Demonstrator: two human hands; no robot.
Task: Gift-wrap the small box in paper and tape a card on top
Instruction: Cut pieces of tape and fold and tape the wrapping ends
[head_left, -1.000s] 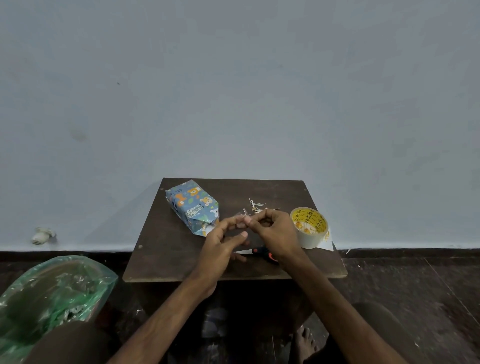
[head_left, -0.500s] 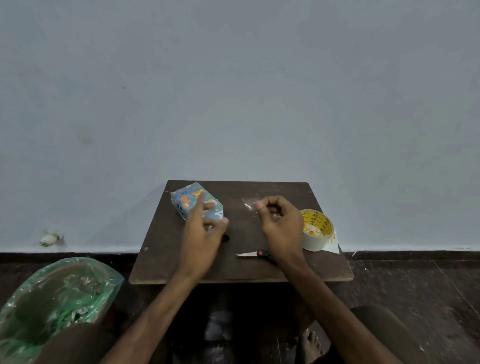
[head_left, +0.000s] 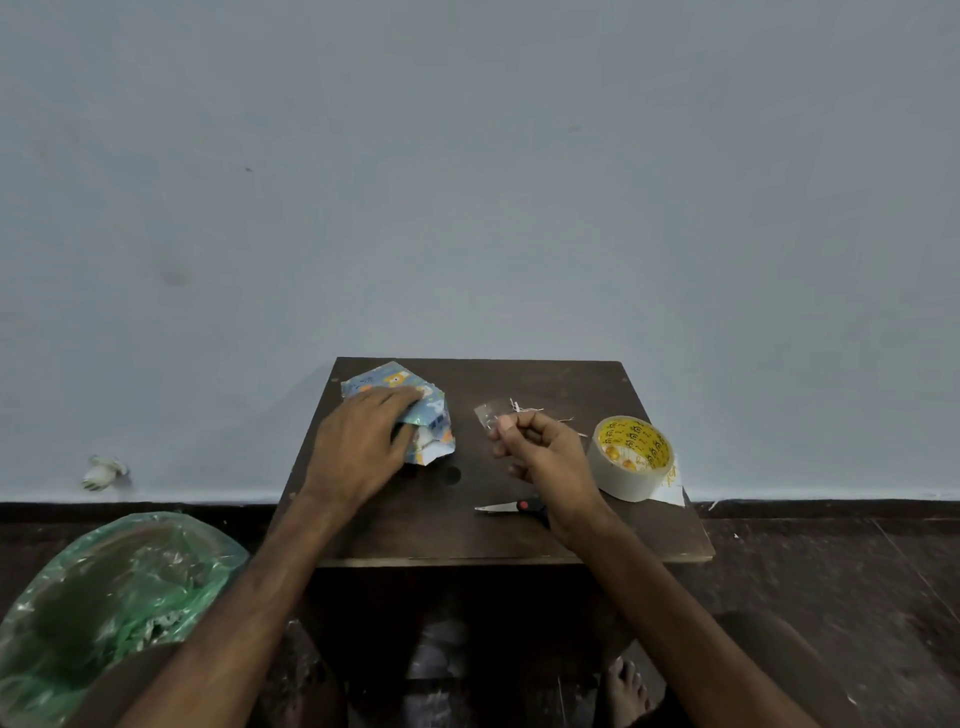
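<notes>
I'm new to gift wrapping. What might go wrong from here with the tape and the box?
1. The piece of tape is pinched at one edge by the right hand; its free part may curl onto itself before reaching the box.
2. The box's near end looks unsealed while the left hand rests on top, so the flap may spring open or get taped crooked.
3. The scissors lie beside the right wrist; a sweep might knock them off.
</notes>
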